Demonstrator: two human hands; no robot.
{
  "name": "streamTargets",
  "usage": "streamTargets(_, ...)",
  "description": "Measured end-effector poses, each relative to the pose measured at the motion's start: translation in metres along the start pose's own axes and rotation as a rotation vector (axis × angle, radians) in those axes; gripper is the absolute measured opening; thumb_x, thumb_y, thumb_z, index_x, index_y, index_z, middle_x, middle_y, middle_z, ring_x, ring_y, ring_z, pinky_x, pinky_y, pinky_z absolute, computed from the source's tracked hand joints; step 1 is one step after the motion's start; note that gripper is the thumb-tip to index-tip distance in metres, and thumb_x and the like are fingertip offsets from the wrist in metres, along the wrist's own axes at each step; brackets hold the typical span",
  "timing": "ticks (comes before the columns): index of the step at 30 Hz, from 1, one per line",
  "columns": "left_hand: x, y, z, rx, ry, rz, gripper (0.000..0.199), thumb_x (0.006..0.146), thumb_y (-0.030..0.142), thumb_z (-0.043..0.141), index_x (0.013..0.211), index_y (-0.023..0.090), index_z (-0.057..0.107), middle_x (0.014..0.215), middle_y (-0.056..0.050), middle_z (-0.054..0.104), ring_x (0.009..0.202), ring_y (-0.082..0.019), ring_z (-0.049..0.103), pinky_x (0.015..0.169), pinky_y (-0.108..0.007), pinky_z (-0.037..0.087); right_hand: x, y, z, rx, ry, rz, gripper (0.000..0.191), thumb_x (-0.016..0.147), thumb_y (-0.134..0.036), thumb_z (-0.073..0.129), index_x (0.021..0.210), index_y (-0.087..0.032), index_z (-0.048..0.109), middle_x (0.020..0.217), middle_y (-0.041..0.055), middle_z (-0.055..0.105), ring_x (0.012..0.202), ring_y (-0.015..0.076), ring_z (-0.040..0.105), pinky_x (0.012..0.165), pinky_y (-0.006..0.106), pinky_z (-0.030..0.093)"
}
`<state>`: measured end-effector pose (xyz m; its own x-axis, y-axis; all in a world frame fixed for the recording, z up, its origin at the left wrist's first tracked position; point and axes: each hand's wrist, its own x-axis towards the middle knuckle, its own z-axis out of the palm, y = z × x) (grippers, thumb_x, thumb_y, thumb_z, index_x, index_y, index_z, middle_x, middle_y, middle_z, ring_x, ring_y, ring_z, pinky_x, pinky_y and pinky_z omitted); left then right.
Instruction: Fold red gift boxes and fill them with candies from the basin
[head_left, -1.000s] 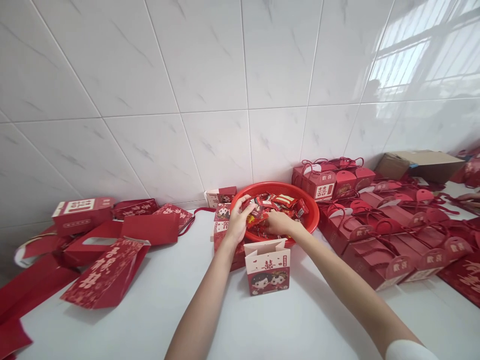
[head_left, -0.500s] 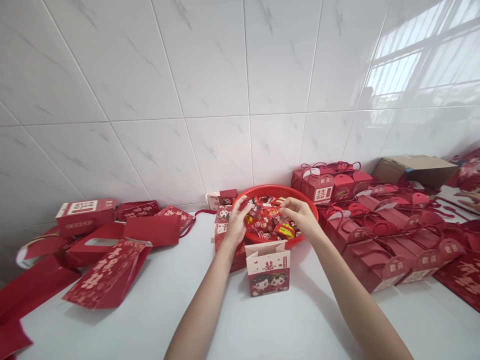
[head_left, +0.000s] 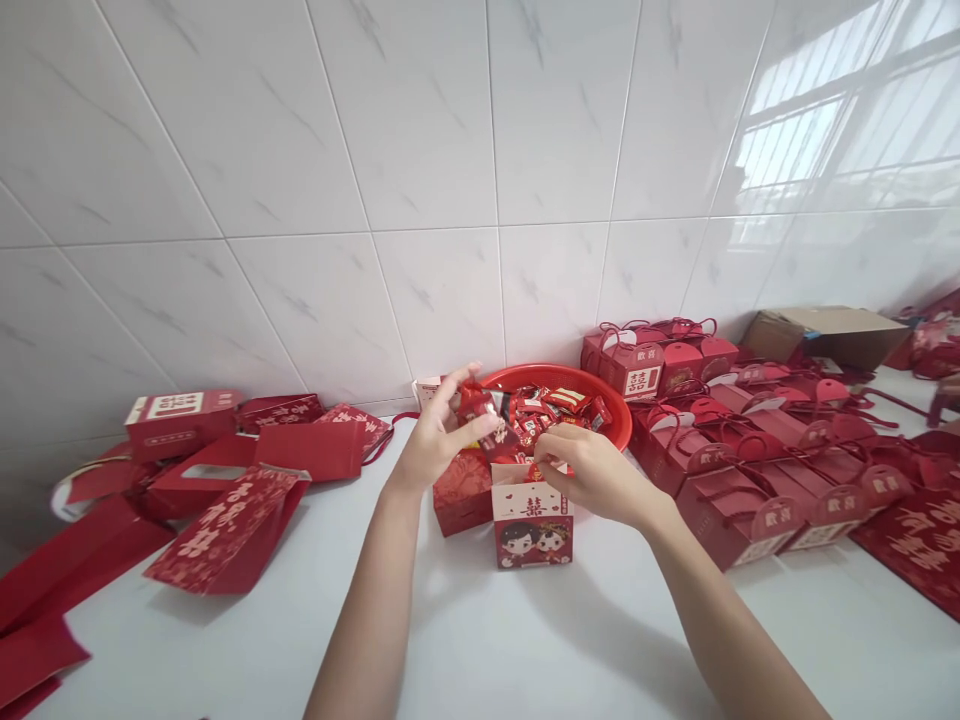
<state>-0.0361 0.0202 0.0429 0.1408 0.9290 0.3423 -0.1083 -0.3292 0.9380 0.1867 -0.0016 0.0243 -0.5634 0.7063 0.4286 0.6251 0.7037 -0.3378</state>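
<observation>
A small cream-and-red paper gift box (head_left: 533,540) printed with two cartoon figures stands upright on the table, its top open. My left hand (head_left: 431,445) is closed around several wrapped candies (head_left: 487,425), in dark red and yellow, just behind and left of the box. Over the box's opening, my right hand (head_left: 592,470) has curled fingers with a bit of red wrapped candy at the tips, mostly hidden. Behind both hands sits a red plastic basket (head_left: 621,412) holding many wrapped candies (head_left: 568,398).
Unfolded red boxes (head_left: 225,530) lie in a heap on the left. Rows of closed red boxes (head_left: 750,490) with cord handles fill the right side. A brown cardboard box (head_left: 840,325) stands farther back, by the tiled wall (head_left: 435,300). Another red box (head_left: 461,495) sits beside the cartoon box.
My left hand has drawn back and left out of the basket with candies in it. The right hand has moved from the basket down to the open box top.
</observation>
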Motion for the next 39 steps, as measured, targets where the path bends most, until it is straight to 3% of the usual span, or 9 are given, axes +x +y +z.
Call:
streamTargets(5, -0.014, 0.016, -0.009, 0.241, -0.280, -0.022, 0.056, 0.072, 0.029, 0.084, 0.124, 0.023, 0.063, 0.122, -0.007, 0.065, 0.083, -0.016, 0.066, 0.077, -0.029, 0.056, 0.000, 0.004, 0.002, 0.038, -0.090, 0.035, 0.016, 0.088, -0.006, 0.055, 0.079, -0.019, 0.052, 0.090, 0.0050, 0.062, 0.086, 0.0186, 0.056, 0.070, 0.025, 0.040)
streamTargets(9, -0.013, 0.011, -0.005, 0.305, -0.337, -0.004, 0.051, 0.072, 0.029, 0.084, 0.118, 0.021, 0.063, 0.113, -0.005, 0.066, 0.080, -0.014, 0.064, 0.074, -0.026, 0.056, 0.001, 0.012, 0.003, 0.101, -0.135, 0.123, 0.014, 0.086, -0.006, 0.054, 0.087, -0.020, 0.052, 0.089, 0.0036, 0.064, 0.078, 0.0173, 0.056, 0.065, 0.025, 0.037)
streamTargets(15, -0.012, -0.001, 0.014, 0.159, -0.437, -0.083, 0.042, 0.071, 0.029, 0.084, 0.106, 0.019, 0.064, 0.088, -0.001, 0.066, 0.075, -0.015, 0.065, 0.071, -0.027, 0.055, 0.008, 0.028, 0.010, 0.232, -0.118, 0.136, 0.014, 0.086, -0.010, 0.050, 0.075, -0.019, 0.049, 0.068, -0.0018, 0.055, 0.062, 0.0131, 0.045, 0.059, 0.024, 0.032)
streamTargets(19, -0.006, -0.017, 0.022, 0.144, -0.355, -0.053, 0.043, 0.068, 0.032, 0.086, 0.101, 0.019, 0.063, 0.088, -0.001, 0.065, 0.077, -0.016, 0.065, 0.070, -0.028, 0.055, 0.008, 0.037, 0.018, 0.395, -0.116, 0.051, 0.011, 0.084, -0.010, 0.047, 0.082, -0.018, 0.055, 0.072, -0.0007, 0.059, 0.065, 0.0143, 0.050, 0.062, 0.025, 0.039)
streamTargets(23, 0.002, -0.030, 0.020, 0.247, -0.270, 0.060, 0.037, 0.069, 0.031, 0.084, 0.096, 0.019, 0.062, 0.094, -0.002, 0.064, 0.088, -0.018, 0.063, 0.079, -0.030, 0.053, 0.006, 0.043, 0.020, 0.494, -0.034, 0.065, 0.020, 0.082, -0.012, 0.046, 0.099, -0.020, 0.054, 0.081, 0.0008, 0.062, 0.066, 0.0149, 0.053, 0.061, 0.026, 0.043)
streamTargets(27, 0.004, -0.033, 0.017, 0.362, -0.228, 0.155, 0.035, 0.069, 0.028, 0.083, 0.096, 0.019, 0.062, 0.101, -0.002, 0.063, 0.097, -0.019, 0.061, 0.090, -0.032, 0.049, 0.004, 0.040, 0.014, 0.533, -0.044, 0.030, 0.004, 0.084, -0.022, 0.055, 0.087, -0.020, 0.053, 0.082, 0.0012, 0.060, 0.069, 0.0153, 0.054, 0.062, 0.026, 0.044)
streamTargets(29, 0.004, -0.033, 0.017, 0.370, -0.226, 0.163, 0.034, 0.070, 0.026, 0.082, 0.096, 0.020, 0.062, 0.102, -0.002, 0.063, 0.099, -0.019, 0.061, 0.092, -0.033, 0.049, 0.006, 0.037, 0.013, 0.529, -0.047, 0.034, 0.018, 0.084, -0.032, 0.066, 0.081, -0.019, 0.054, 0.079, 0.0005, 0.059, 0.071, 0.0156, 0.054, 0.064, 0.027, 0.044)
streamTargets(32, 0.004, -0.033, 0.018, 0.382, -0.208, 0.156, 0.033, 0.070, 0.022, 0.080, 0.097, 0.020, 0.061, 0.103, -0.003, 0.064, 0.102, -0.020, 0.061, 0.095, -0.034, 0.048, 0.009, 0.033, 0.018, 0.504, 0.062, 0.085, 0.031, 0.080, -0.044, 0.074, 0.076, -0.018, 0.055, 0.075, -0.0001, 0.060, 0.070, 0.0154, 0.053, 0.063, 0.026, 0.040)
streamTargets(39, 0.007, -0.035, 0.012, 0.330, -0.248, 0.108, 0.039, 0.071, 0.029, 0.082, 0.106, 0.020, 0.066, 0.111, -0.007, 0.068, 0.110, -0.025, 0.062, 0.100, -0.038, 0.047, 0.012, 0.033, 0.032, 0.414, 0.154, 0.062, 0.022, 0.087, -0.031, 0.065, 0.071, -0.018, 0.056, 0.071, 0.0003, 0.061, 0.069, 0.0151, 0.053, 0.065, 0.026, 0.038)
